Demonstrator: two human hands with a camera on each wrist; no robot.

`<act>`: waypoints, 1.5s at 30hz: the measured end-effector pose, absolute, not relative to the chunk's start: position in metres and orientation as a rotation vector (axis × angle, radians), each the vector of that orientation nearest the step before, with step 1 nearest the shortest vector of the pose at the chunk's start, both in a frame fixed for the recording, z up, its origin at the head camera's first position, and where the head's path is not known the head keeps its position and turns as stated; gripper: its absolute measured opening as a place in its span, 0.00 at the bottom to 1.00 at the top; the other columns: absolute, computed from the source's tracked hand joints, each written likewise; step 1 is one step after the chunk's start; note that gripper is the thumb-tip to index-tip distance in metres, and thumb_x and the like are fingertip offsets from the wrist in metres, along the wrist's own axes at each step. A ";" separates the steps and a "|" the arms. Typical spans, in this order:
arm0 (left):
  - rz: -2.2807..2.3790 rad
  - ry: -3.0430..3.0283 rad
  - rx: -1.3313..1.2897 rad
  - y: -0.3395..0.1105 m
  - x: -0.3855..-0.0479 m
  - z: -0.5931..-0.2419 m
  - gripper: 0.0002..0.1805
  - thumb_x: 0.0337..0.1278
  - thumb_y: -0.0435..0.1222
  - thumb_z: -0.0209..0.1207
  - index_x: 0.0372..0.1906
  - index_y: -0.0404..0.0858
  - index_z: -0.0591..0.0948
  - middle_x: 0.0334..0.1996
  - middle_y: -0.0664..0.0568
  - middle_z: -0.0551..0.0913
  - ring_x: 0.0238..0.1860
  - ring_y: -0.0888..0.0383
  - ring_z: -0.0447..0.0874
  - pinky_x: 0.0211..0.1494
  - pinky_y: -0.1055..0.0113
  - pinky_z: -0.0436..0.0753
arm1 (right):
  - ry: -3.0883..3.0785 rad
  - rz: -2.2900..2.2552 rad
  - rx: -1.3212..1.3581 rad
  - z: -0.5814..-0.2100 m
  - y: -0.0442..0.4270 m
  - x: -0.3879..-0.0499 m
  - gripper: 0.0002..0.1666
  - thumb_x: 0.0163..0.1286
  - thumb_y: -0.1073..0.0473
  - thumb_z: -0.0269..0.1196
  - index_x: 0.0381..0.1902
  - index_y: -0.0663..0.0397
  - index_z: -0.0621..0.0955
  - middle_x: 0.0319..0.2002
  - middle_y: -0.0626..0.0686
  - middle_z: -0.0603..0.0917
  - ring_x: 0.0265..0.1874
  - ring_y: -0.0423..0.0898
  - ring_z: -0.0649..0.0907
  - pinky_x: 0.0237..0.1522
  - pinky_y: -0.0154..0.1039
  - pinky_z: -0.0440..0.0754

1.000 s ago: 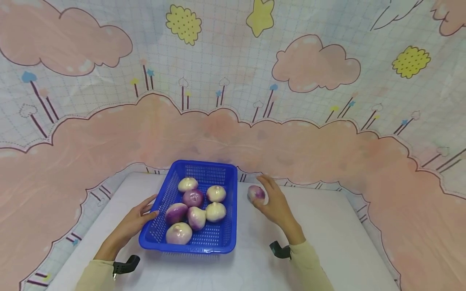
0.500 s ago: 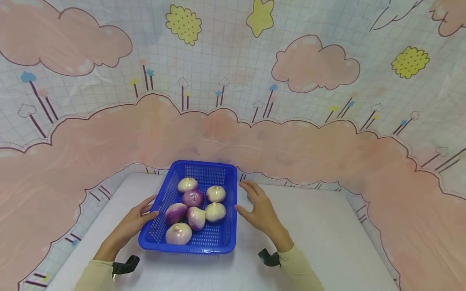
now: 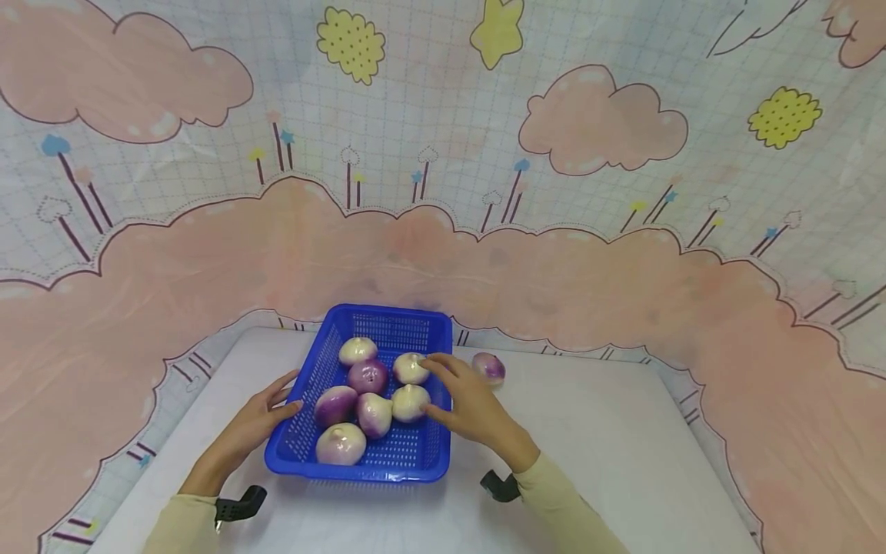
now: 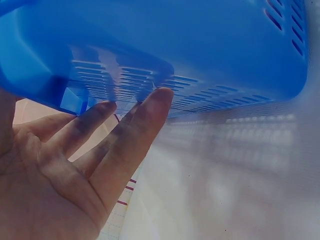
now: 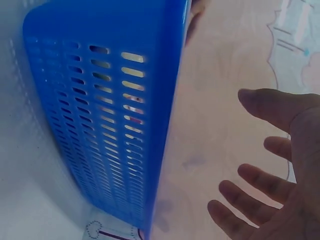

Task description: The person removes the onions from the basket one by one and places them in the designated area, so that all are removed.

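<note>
A blue plastic basket (image 3: 394,474) holds several onions, among them a purple onion (image 3: 368,377) and a whitish onion (image 3: 411,403). My left hand (image 3: 252,423) holds the basket's left side, thumb at the rim and fingers against the outer wall. The left wrist view shows those fingertips (image 4: 161,95) touching the slotted wall. My right hand (image 3: 481,408) hovers over the basket's right rim, fingers spread near the two whitish onions at that side; nothing is in its grasp. In the right wrist view, the fingers (image 5: 260,182) stand apart from the slotted wall.
One purple-and-white onion (image 3: 489,369) lies on the white tabletop (image 3: 588,431), right of the basket and behind my right hand. A patterned cloth backdrop (image 3: 554,285) hangs around the table's back and sides.
My right hand has moved left from the loose onion to above the basket's right rim, leaving that onion on the table. My left hand and the basket have stayed put.
</note>
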State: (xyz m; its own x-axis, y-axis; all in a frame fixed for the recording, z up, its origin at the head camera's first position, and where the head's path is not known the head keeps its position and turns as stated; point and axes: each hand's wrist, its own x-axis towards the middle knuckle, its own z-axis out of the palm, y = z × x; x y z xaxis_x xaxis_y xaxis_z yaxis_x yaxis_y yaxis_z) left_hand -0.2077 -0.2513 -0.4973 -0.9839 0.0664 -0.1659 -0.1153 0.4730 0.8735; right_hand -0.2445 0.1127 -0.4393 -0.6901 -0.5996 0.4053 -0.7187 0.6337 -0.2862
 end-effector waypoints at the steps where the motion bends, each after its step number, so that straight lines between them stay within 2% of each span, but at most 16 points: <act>1: 1.527 2.541 -0.042 -0.252 -0.208 -0.497 0.42 0.71 0.49 0.52 0.79 0.43 0.46 0.74 0.29 0.56 0.67 0.27 0.66 0.61 0.37 0.76 | -2.605 0.612 1.081 -0.439 0.111 -0.246 0.39 0.62 0.50 0.70 0.69 0.45 0.70 0.65 0.54 0.74 0.63 0.55 0.77 0.64 0.51 0.78; 7: 1.527 2.544 -0.046 -0.253 -0.208 -0.496 0.42 0.71 0.49 0.52 0.79 0.43 0.46 0.74 0.29 0.56 0.67 0.27 0.67 0.61 0.37 0.76 | -2.687 0.508 1.185 -0.439 0.102 -0.253 0.36 0.64 0.48 0.68 0.69 0.44 0.71 0.67 0.55 0.74 0.65 0.55 0.76 0.64 0.50 0.78; 13: 1.523 2.539 -0.056 -0.251 -0.208 -0.496 0.42 0.71 0.48 0.52 0.79 0.43 0.46 0.74 0.29 0.57 0.68 0.27 0.65 0.61 0.36 0.76 | -2.689 0.333 1.309 -0.442 0.091 -0.260 0.36 0.64 0.46 0.68 0.68 0.43 0.72 0.64 0.53 0.76 0.61 0.53 0.79 0.58 0.47 0.82; 17: 1.532 2.530 -0.072 -0.251 -0.207 -0.495 0.41 0.71 0.47 0.53 0.79 0.43 0.46 0.74 0.29 0.57 0.68 0.27 0.64 0.61 0.37 0.77 | -2.716 0.245 1.354 -0.443 0.082 -0.264 0.37 0.63 0.45 0.68 0.68 0.41 0.71 0.64 0.50 0.76 0.62 0.51 0.78 0.58 0.46 0.82; 26: 1.523 2.533 -0.066 -0.250 -0.208 -0.493 0.42 0.71 0.48 0.53 0.79 0.42 0.47 0.73 0.29 0.58 0.69 0.27 0.64 0.61 0.37 0.76 | -2.843 0.064 1.320 -0.453 0.069 -0.272 0.38 0.58 0.42 0.71 0.66 0.35 0.73 0.63 0.45 0.76 0.58 0.48 0.79 0.50 0.43 0.85; 38: 1.547 2.519 -0.064 -0.252 -0.207 -0.495 0.43 0.69 0.49 0.54 0.79 0.44 0.46 0.74 0.29 0.57 0.67 0.27 0.66 0.59 0.39 0.79 | -2.922 0.029 1.314 -0.461 0.063 -0.283 0.35 0.59 0.45 0.71 0.65 0.38 0.75 0.59 0.46 0.79 0.54 0.47 0.80 0.50 0.43 0.85; 45: 1.584 2.485 -0.074 -0.253 -0.209 -0.496 0.43 0.69 0.49 0.55 0.79 0.44 0.47 0.74 0.29 0.56 0.67 0.28 0.68 0.59 0.42 0.80 | -2.915 -0.034 1.339 -0.462 0.059 -0.291 0.30 0.58 0.46 0.71 0.59 0.34 0.78 0.54 0.45 0.81 0.48 0.45 0.82 0.49 0.42 0.84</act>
State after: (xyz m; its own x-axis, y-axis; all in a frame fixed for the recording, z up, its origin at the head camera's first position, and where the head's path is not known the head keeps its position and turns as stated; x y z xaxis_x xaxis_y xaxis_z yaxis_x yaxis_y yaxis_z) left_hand -0.2087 -0.2529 -0.4960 -0.9801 0.0614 -0.1886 -0.1450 0.4265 0.8928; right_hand -0.2907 0.0591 -0.4622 -0.6499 -0.7568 -0.0692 -0.7583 0.6519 -0.0083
